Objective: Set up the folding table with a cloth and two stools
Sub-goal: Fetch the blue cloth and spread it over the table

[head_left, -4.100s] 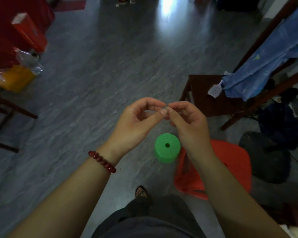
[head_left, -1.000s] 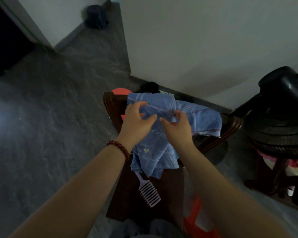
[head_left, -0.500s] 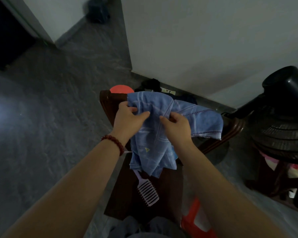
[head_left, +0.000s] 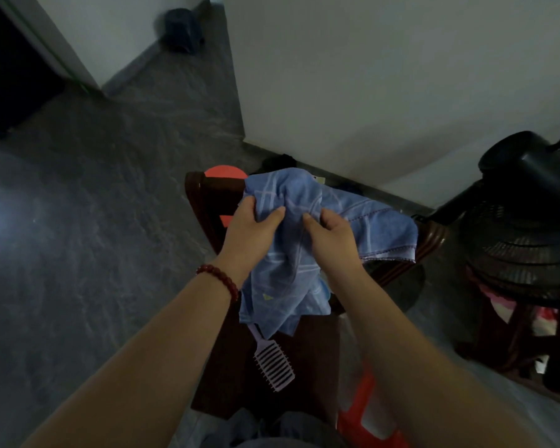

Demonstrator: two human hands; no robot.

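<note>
The left hand (head_left: 253,227) and the right hand (head_left: 332,236) each grip a fold of the blue cloth (head_left: 369,218), which hangs over a dark chair (head_left: 227,376). A lilac comb (head_left: 274,360) lies at the cloth's 6 o'clock.

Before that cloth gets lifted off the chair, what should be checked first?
1. Left hand grips the cloth: ok, its fingers are curled into the fabric.
2. Right hand grips the cloth: ok, the fabric is bunched in it.
3. Cloth free of the chair: cannot tell. It drapes over the chair back and the far side is hidden.
4. Brush clear of the cloth: not ok. Its handle runs under the hanging edge and might be dragged along.
5. Fan apart from the cloth: ok, there is a gap between them.
6. Table ready: cannot tell, it is not in view.
</note>
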